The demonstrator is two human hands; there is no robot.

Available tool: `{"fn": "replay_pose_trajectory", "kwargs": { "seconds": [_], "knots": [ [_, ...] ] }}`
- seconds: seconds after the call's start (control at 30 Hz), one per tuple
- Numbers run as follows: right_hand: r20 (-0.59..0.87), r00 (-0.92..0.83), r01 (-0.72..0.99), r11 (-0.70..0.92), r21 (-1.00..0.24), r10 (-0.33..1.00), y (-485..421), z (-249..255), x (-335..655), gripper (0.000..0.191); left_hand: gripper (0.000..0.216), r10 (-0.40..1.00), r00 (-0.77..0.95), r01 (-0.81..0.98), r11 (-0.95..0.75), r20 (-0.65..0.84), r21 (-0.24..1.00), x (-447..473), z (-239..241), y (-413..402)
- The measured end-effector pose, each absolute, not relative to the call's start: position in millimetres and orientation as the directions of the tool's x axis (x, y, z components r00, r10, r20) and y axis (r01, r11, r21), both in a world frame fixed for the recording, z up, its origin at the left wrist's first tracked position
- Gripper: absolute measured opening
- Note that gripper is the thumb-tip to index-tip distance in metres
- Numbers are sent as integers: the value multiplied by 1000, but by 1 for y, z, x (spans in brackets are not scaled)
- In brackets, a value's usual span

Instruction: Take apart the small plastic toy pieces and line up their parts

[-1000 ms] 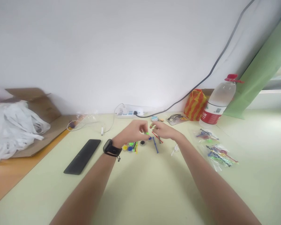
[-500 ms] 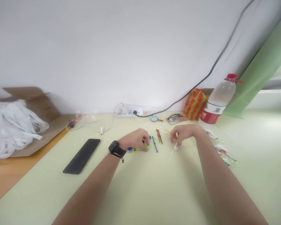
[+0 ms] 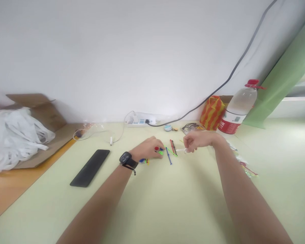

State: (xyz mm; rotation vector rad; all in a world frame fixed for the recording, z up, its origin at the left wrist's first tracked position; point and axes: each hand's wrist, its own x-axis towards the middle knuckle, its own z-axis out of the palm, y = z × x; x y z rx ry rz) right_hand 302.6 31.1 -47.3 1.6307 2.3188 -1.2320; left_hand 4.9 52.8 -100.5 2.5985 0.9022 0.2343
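My left hand (image 3: 149, 148), with a black watch (image 3: 125, 158) on its wrist, rests low over a cluster of small coloured plastic pieces. Its thumb and forefinger are apart, and a red disc (image 3: 156, 148) and a bright green piece (image 3: 161, 153) show between them. In my right hand (image 3: 193, 140) a thin white plastic stick (image 3: 180, 150) is pinched, pointing left. Between the hands lie a blue stick (image 3: 168, 156), a red stick (image 3: 171, 146), a black stick (image 3: 174, 147) and a green stick (image 3: 173, 152). Part of the cluster is hidden under my left hand.
A black flat slab (image 3: 90, 168) lies to the left, near a cardboard box (image 3: 47, 115) holding white strips (image 3: 17, 135). Against the wall sit a power strip (image 3: 139, 122) and a striped bag (image 3: 212, 113). A large bottle (image 3: 236, 110) and plastic packets (image 3: 244, 166) are at right.
My right hand has lifted slightly, and the white stick has swung from pointing down to pointing left at the coloured sticks. My left hand's thumb and forefinger have parted a little around the small pieces.
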Motion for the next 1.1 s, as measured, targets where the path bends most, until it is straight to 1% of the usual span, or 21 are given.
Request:
{"fn": "replay_pose_trajectory", "kwargs": {
  "seconds": [0.13, 0.2, 0.3, 0.4, 0.47, 0.53, 0.6, 0.67, 0.77, 0.83, 0.93, 1.1],
  "knots": [
    [-394, -450, 759, 110, -641, 801, 30, -45, 297, 26, 54, 658, 752, 576, -693, 52, 434, -8, -94, 58],
    [-364, -430, 755, 108, -647, 826, 31, -46, 292, 31, 54, 677, 736, 603, -662, 10, 446, -15, -91, 60],
    [-294, -404, 769, 148, -621, 866, 34, -48, 283, 37, 47, 704, 708, 651, -627, -46, 428, -19, -91, 62],
    [-240, -430, 761, 207, -615, 870, 35, -49, 274, 34, 46, 723, 690, 664, -614, -34, 427, -18, -94, 63],
    [-214, -460, 725, 226, -651, 862, 36, -51, 267, 31, 52, 730, 683, 658, -608, -13, 444, -17, -95, 62],
    [-171, -478, 662, 226, -714, 862, 36, -53, 260, 32, 59, 745, 667, 647, -595, 25, 476, -15, -92, 60],
    [-105, -470, 575, 214, -790, 876, 36, -57, 251, 35, 60, 752, 652, 610, -594, 95, 524, -11, -84, 56],
    [-31, -437, 480, 204, -853, 899, 37, -62, 239, 35, 54, 729, 656, 529, -629, 195, 570, -5, -75, 50],
    [51, -380, 369, 202, -907, 924, 38, -67, 222, 30, 42, 708, 620, 436, -669, 338, 602, 5, -63, 42],
    [84, -343, 307, 196, -932, 936, 38, -69, 214, 28, 32, 700, 590, 421, -692, 402, 587, 11, -58, 38],
    [101, -324, 213, 176, -961, 941, 37, -68, 209, 28, 18, 674, 578, 419, -728, 459, 542, 14, -55, 36],
    [94, -341, 39, 114, -993, 935, 39, -67, 213, 21, 20, 669, 528, 390, -738, 523, 551, 10, -52, 37]
  ]
}}
